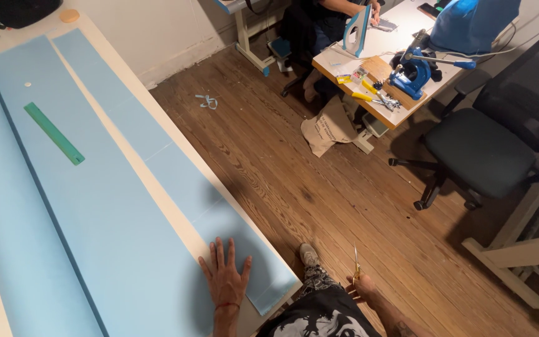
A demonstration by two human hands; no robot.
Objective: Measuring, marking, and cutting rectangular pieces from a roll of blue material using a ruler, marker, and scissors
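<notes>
Pressing flat on the light blue fabric strip, the left hand lies open w/ fingers spread, near the strip's close end at the desk edge. That strip runs lengthwise along the desk, beside a wider blue sheet carrying a green ruler. Right hand is closed round a pair of scissors, blades up, off the desk over the wood floor, well apart from the fabric. To do this well, imo: keep the palm flat so the strip doesn't creep, smooth any ripple, and bring the blades in square to the edge. Further off, another person sits at a cluttered worktable; a black office chair stands nearby.
</notes>
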